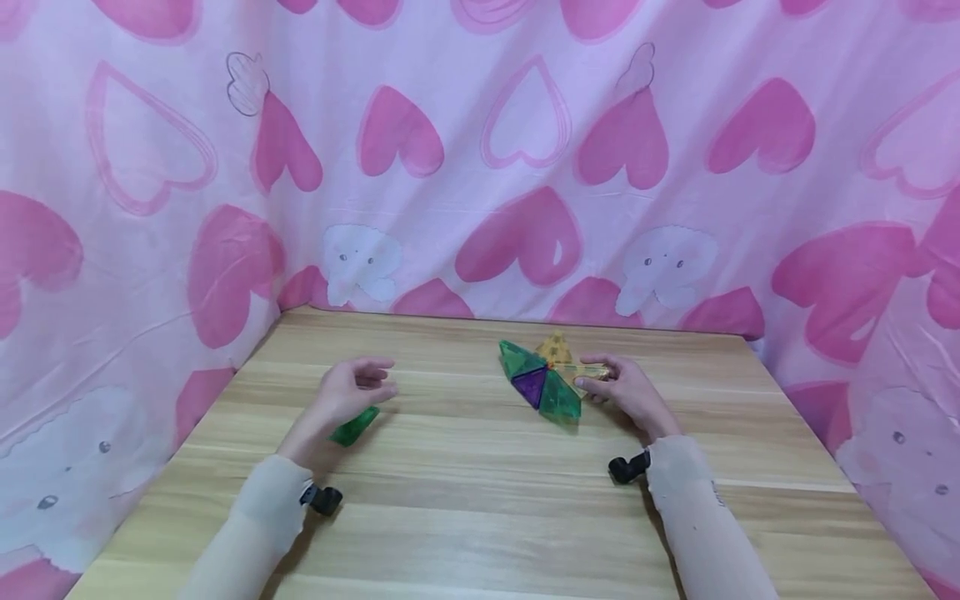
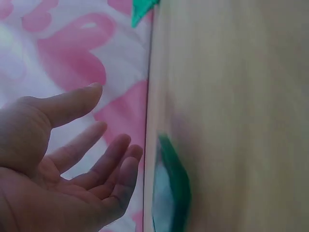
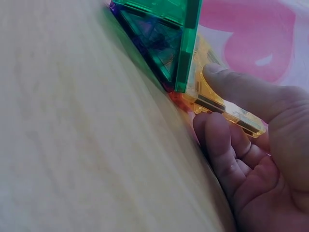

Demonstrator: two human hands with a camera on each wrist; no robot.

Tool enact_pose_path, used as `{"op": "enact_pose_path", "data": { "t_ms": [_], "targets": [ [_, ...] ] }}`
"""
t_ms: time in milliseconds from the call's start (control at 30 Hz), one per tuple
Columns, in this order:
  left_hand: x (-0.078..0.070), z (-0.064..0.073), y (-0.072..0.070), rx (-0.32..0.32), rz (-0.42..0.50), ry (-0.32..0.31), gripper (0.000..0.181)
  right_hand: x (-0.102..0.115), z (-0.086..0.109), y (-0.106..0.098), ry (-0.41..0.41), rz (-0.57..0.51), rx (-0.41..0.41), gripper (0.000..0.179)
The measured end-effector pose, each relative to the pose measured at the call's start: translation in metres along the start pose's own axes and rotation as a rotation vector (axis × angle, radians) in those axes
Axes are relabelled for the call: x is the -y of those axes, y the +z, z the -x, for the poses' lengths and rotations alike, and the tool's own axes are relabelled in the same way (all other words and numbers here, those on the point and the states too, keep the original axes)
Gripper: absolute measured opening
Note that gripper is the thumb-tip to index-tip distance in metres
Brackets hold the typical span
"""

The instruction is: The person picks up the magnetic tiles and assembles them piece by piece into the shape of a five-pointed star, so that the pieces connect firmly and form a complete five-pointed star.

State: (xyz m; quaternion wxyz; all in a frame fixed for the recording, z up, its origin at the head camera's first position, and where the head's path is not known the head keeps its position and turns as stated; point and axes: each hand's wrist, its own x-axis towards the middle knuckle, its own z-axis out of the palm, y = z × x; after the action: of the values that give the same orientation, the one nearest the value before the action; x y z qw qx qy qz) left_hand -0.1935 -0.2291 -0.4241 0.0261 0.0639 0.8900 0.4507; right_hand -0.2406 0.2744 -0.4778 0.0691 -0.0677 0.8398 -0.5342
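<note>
My right hand (image 1: pixel 630 393) pinches a translucent yellow magnetic tile (image 3: pixel 231 115) between thumb and fingers. That tile touches a cluster of joined tiles on the table: a purple triangle tile (image 1: pixel 530 387) in front, green tiles (image 1: pixel 561 400) to either side of it, and another yellow tile (image 1: pixel 554 347) at the back. A bit of orange-red (image 3: pixel 182 102) shows low in the cluster in the right wrist view. On the left, my left hand (image 1: pixel 351 392) holds nothing, its fingers loosely bent. Just below it lies a separate green tile (image 1: pixel 355 427), partly hidden by the hand.
The wood-grain table (image 1: pixel 465 500) reaches back to a pink curtain (image 1: pixel 465 225) printed with hearts, which also hangs along both sides. A small black camera is strapped to each wrist, at the left cuff (image 1: pixel 324 500) and the right cuff (image 1: pixel 627 468).
</note>
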Motion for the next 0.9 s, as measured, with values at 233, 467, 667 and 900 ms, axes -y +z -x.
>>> {"op": "enact_pose_path", "data": {
  "t_ms": [233,467,667,900],
  "targets": [
    [0.011,0.025,-0.025,-0.003,-0.233,-0.06,0.069,0.002,0.001,0.0,0.023,-0.005,-0.029,0.07],
    [0.015,0.042,-0.042,0.059,-0.373,-0.204,0.092,0.001,0.001,0.003,0.041,0.001,-0.053,0.065],
    [0.015,0.043,-0.039,0.072,-0.419,-0.193,0.093,-0.002,-0.001,0.002,0.025,0.009,-0.066,0.065],
    [0.01,0.039,-0.029,0.096,-0.363,-0.191,0.088,-0.003,0.0,0.003,0.025,0.012,-0.056,0.063]
  ]
}}
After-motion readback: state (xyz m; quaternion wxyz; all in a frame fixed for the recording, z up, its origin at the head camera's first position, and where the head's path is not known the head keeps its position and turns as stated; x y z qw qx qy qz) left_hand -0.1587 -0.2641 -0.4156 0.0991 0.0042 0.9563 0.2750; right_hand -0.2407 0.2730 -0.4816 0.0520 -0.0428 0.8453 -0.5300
